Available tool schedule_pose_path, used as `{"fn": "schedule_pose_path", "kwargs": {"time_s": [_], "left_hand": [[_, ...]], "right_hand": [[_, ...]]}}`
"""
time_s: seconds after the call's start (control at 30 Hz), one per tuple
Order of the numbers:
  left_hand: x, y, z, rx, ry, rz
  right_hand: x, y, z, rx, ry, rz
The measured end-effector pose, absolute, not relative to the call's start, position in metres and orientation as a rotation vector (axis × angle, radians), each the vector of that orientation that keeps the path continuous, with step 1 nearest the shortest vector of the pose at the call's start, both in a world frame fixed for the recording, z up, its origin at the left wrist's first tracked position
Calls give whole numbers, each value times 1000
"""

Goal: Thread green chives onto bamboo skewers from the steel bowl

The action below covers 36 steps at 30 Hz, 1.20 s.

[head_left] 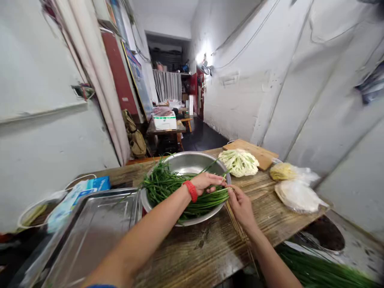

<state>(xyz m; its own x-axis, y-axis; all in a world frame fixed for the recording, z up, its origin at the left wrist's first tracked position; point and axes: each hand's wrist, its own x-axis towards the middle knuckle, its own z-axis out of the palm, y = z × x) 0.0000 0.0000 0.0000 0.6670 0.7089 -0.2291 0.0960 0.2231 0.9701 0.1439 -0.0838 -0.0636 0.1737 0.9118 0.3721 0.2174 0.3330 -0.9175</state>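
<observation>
A wide metal bowl (192,158) stands on the wooden table, heaped with long green chives (160,182). Reaching across it from the left, my left hand (207,182) wears a red wristband (191,191) and has its fingers pinched on pale chive stems by the right rim. My right hand (241,204) meets it there, with thumb and fingers closed at the stem ends; what exactly sits between them is too small to make out. Several thin bamboo skewers (234,220) lie on the table beneath my right hand.
Left of the bowl is a metal tray (102,224), with a blue-and-white packet (78,200) behind it. Cauliflower (240,162), a cutting board (255,151) and plastic bags (295,194) are on the right. More chives (318,266) lie low by the table's right edge.
</observation>
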Motion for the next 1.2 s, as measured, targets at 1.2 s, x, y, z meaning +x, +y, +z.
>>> {"fn": "schedule_pose_path", "kwargs": {"time_s": [1.2], "left_hand": [[5, 39, -16, 1851, 1061, 687]], "right_hand": [[146, -77, -63, -1144, -1315, 806]]}}
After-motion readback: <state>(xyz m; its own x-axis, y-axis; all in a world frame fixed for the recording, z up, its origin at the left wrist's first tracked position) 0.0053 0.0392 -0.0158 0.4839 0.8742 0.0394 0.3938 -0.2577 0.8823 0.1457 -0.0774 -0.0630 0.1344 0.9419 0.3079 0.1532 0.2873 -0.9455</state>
